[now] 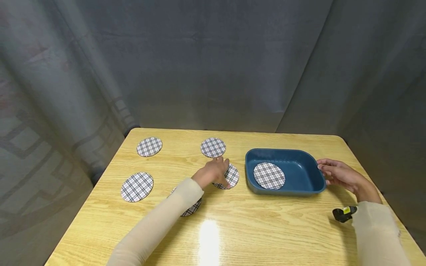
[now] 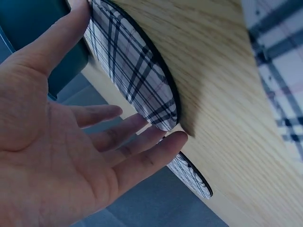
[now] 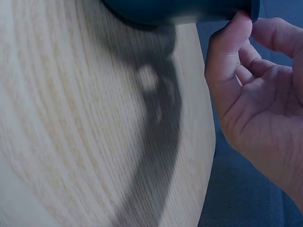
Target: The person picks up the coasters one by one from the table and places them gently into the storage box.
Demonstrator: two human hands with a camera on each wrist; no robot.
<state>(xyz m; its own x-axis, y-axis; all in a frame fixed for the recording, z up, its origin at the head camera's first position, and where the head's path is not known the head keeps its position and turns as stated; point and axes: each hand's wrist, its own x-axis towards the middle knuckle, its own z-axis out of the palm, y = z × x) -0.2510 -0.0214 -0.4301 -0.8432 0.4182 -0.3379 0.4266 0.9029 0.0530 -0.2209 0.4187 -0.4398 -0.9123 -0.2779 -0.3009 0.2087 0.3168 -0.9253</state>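
Observation:
My left hand (image 1: 214, 171) spans a round plaid coaster (image 1: 233, 174) on the table, thumb by its near edge and fingertips by its far edge. In the left wrist view the fingers are spread and loosely bent beside this coaster (image 2: 137, 66), which lies flat; firm contact cannot be made out. To its right is a deep blue rectangular dish (image 1: 301, 171) with another plaid coaster (image 1: 269, 176) inside. My right hand (image 1: 339, 175) pinches the dish's right rim between thumb and fingers, seen also as the right hand (image 3: 260, 90) in the right wrist view.
More plaid coasters lie around the left hand: one behind it (image 1: 213, 147), one at the far left (image 1: 149, 146), one at the near left (image 1: 137, 187). My left sleeve partly covers another coaster (image 1: 193, 209). Grey curtains (image 1: 206, 66) stand behind the wooden table (image 1: 266, 229).

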